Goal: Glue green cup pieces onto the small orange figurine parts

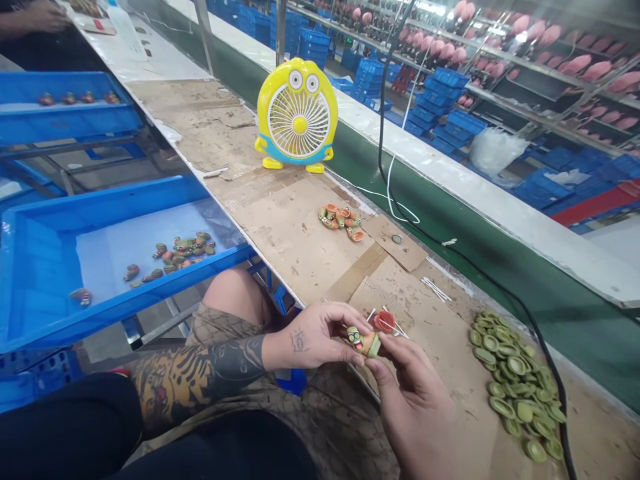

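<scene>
A seated worker's right hand (415, 407) and tattooed left hand (310, 337) meet over the near edge of a cardboard-covered counter (300, 247). Both pinch one small painted figure (364, 341) between thumb and fingertips. Each grip is closed on it and holds nothing else. The figure sits between the two hands and touches both, with a red cap (384, 321) just beyond it on the counter. Near the counter's right end lies a loose heap of green shells (517, 383). Farther along, mid-counter, sits a small cluster of orange-and-green pieces (341, 221). More painted pieces are scattered in a blue tray (40, 267) off the left edge. Judging by the piles, the work looks well short of finished, with few pieces set aside and many shells waiting. A yellow fan (296, 115) stands toward the counter's far end.
</scene>
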`<state>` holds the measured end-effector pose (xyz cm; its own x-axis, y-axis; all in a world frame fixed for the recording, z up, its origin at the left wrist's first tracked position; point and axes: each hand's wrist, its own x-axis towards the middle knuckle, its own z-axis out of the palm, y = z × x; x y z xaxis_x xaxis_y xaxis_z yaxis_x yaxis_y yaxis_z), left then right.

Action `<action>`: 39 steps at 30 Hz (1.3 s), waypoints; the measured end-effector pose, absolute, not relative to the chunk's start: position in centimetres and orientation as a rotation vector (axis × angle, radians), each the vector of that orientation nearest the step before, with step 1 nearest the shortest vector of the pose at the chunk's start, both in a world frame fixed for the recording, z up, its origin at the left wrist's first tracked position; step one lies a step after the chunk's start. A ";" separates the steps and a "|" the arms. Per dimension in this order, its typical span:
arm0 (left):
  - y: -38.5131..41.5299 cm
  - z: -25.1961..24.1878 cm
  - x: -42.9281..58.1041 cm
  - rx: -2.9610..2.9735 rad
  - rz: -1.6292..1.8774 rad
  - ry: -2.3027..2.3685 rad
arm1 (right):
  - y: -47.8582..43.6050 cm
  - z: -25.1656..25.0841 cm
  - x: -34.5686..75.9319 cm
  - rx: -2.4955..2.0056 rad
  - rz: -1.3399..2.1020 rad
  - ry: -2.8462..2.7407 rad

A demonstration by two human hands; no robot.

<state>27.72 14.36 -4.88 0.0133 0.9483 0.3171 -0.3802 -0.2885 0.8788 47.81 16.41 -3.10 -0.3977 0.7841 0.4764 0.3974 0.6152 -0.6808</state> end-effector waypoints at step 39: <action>13.8 -4.9 25.0 0.425 1.242 0.348 | 16.9 -6.2 51.4 -1.338 0.548 -1.560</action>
<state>25.02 13.84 -4.92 0.2880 0.9573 -0.0247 -0.8308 0.2626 0.4907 51.43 16.92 -6.20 0.0766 0.9236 0.3756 0.4863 0.2943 -0.8227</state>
